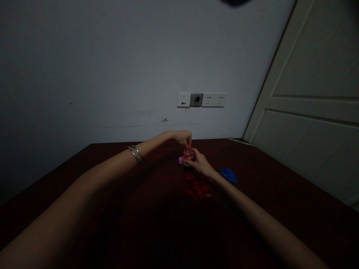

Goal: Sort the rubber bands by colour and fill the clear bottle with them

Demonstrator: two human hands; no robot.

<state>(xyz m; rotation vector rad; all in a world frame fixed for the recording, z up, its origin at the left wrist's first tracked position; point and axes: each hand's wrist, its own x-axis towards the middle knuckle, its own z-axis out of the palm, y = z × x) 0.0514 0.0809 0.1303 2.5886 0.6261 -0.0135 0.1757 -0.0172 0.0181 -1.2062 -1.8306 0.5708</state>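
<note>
A small clear jar point(186, 154) stands on the dark table, with red and some yellow showing inside. My right hand point(200, 163) is closed around the jar's right side, its thumb toward me. Over the jar's mouth, my left hand point(183, 138) points its fingers down in a pinch. Something red, apparently small elastic bands point(190, 148), shows at those fingertips; their exact shape is too small to make out. A purple lid-like piece point(181, 160) lies just left of the jar. Nearer me, several loose red bands point(198, 189) are spread on the tabletop.
To the right of my right wrist lies a crumpled blue plastic bag point(228, 175). The dark reddish table point(134, 209) meets a pale wall point(126, 74) carrying a row of sockets point(213, 100). A white panelled door point(314, 101) stands at the right. The light is dim.
</note>
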